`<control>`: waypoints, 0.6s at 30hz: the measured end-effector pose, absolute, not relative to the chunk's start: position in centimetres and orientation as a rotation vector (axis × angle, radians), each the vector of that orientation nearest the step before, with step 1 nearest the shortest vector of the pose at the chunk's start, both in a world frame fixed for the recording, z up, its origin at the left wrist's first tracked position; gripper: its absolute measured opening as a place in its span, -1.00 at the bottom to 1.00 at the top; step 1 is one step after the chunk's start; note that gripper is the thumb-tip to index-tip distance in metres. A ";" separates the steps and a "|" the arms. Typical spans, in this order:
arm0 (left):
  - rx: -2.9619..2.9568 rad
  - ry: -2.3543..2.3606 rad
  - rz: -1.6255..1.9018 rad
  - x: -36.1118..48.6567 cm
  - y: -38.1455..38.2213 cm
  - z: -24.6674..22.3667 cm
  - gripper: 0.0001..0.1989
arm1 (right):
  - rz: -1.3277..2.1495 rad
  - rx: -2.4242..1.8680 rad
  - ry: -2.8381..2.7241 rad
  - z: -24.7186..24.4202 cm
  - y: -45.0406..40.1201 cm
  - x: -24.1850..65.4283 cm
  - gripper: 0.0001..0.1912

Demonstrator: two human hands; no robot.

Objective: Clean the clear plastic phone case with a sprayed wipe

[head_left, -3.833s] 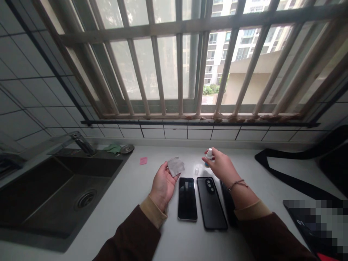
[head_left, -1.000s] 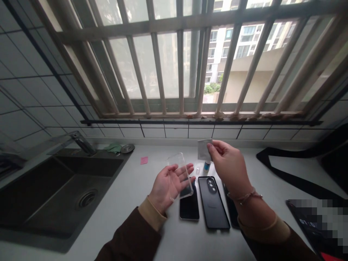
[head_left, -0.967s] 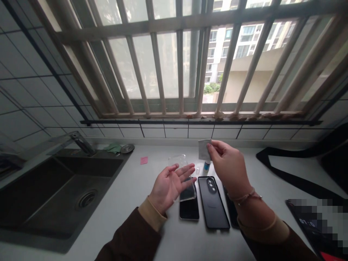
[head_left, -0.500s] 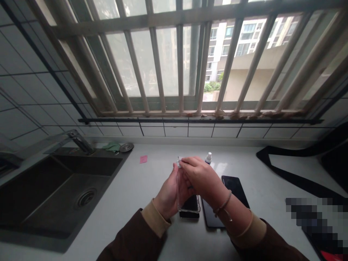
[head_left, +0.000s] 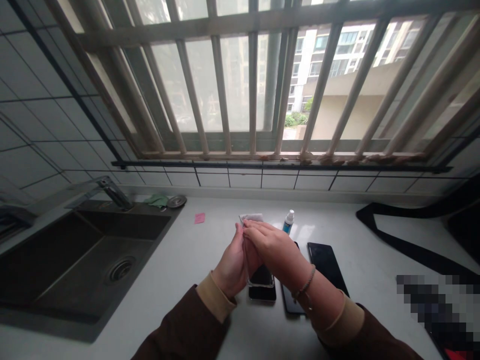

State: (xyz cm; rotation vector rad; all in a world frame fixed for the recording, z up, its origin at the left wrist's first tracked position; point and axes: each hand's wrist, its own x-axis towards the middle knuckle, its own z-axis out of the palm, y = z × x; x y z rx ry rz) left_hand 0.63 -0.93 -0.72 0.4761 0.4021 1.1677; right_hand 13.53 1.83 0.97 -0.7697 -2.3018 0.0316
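A clear phone case [head_left: 260,285] is gripped along its left side by my left hand [head_left: 228,267], its lower rim showing below my palms. My right hand [head_left: 275,250] is laid over the case's upper end, fingers together and pressed on it near my left thumb. Whether those fingers also hold something small is hidden. Directly beneath the case, a dark phone [head_left: 262,294] lies on the counter. Partly under my right forearm is a dark tablet-like slab [head_left: 294,304], with another black device [head_left: 326,257] right of it. Beyond my fingertips lies a flat white piece [head_left: 252,217].
A small white-capped spray bottle [head_left: 288,222] stands behind my right hand. A pink note [head_left: 200,218] lies to the left, near the sink [head_left: 93,250] with its faucet [head_left: 114,194]. A black strap [head_left: 397,235] lies at the right. Window bars rise behind the counter.
My right fingers have shifted over the case's upper end, covering the part that showed before. The view has shifted slightly, and more of the bottle and the white piece shows.
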 end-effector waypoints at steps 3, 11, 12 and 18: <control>0.474 0.401 1.165 0.7 -1.0 -0.7 -0.49 | 0.047 -0.791 -2.305 0.9 1.8 13.6 -0.75; 0.435 0.441 1.227 0.5 -1.0 0.2 -0.50 | -0.002 -0.738 -2.250 0.4 1.6 13.1 -0.62; 0.429 0.442 1.234 0.4 -1.0 0.2 -0.51 | 0.003 -0.734 -2.255 0.4 1.6 13.1 -0.61; 0.488 0.467 1.204 0.3 -1.0 -0.1 -0.46 | 0.039 -0.724 -2.290 0.4 1.7 13.1 -0.61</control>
